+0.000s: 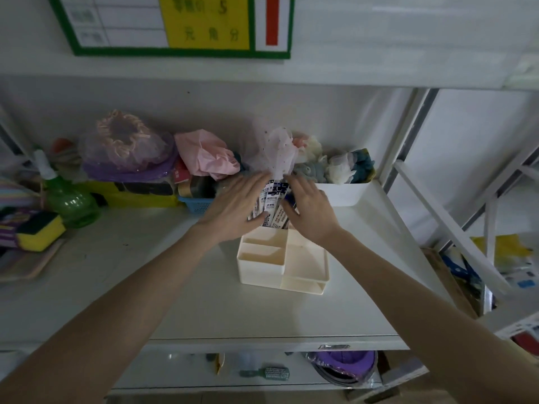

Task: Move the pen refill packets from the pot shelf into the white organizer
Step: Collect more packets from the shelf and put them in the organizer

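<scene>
Green plastic is seen at far left, where a spray bottle [68, 196] stands on the white shelf [175, 301] beside a yellow-and-black sponge [40, 230]. Further right, the left hand [236, 207] is laid with straight fingers against the bundle of white-and-blue pen refill packets [271, 207], which stands upright in the rear compartment of the cream-white plastic organizer [283, 260]. The right hand [310, 215] is pressed flat-fingered against the bundle's other side. The packets appear already delivered; only settling them seems left, and the front compartments are seen unfilled. A white bin [342, 193] of soft items stands behind.
</scene>
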